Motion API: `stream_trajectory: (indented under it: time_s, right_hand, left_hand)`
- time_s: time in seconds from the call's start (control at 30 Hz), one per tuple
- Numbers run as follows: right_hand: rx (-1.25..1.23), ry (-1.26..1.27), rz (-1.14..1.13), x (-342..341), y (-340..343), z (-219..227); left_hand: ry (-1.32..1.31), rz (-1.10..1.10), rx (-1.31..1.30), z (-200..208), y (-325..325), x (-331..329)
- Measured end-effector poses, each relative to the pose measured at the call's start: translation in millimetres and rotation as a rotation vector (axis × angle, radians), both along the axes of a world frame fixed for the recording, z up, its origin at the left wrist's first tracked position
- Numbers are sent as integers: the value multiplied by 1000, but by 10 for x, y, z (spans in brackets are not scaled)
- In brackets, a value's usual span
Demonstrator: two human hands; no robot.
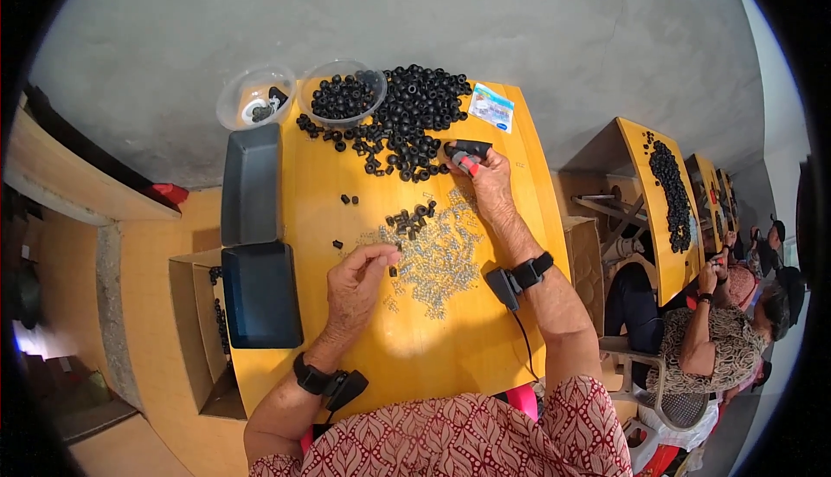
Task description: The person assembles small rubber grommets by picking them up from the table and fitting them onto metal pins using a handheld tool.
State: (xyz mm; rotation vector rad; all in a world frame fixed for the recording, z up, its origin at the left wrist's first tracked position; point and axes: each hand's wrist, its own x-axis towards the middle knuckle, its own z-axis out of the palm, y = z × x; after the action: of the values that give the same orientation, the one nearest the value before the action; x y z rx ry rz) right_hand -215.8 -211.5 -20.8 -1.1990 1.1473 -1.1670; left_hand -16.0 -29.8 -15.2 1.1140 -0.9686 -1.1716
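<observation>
At your far left, two dark bins, the upper one point(252, 184) and the lower one point(262, 297), line the counter point(402, 351). Next comes your left hand point(355, 282), its thumb and fingertips pinched together just at the left edge of the clear bits point(440, 273); you can't tell whether they grip anything, though a black piece point(393, 271) shows right by the tips. The clear bits spread rightward from there, their longer run slanting up toward your right wrist, so the left hand is nearer. The black pile point(424, 100) lies beyond them, up and right of that hand. Your right hand point(492, 184), fingers bent, is just beside the pile's lower right; whether it holds or wears the black and red cover point(468, 162) is unclear.
</observation>
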Motion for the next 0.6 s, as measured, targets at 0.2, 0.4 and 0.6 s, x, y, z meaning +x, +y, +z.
stream_trajectory:
  time_s: [0.2, 0.4, 0.6]
  right_hand:
    - [-71, 34, 41, -9, 293, 194]
    - [-603, 560, 378, 137, 912, 568]
    - [-862, 657, 477, 311, 1260, 517]
  left_hand:
    - [16, 11, 7, -42, 11, 7]
    - [272, -21, 109, 117, -32, -21]
    - [407, -129, 120, 19, 62, -19]
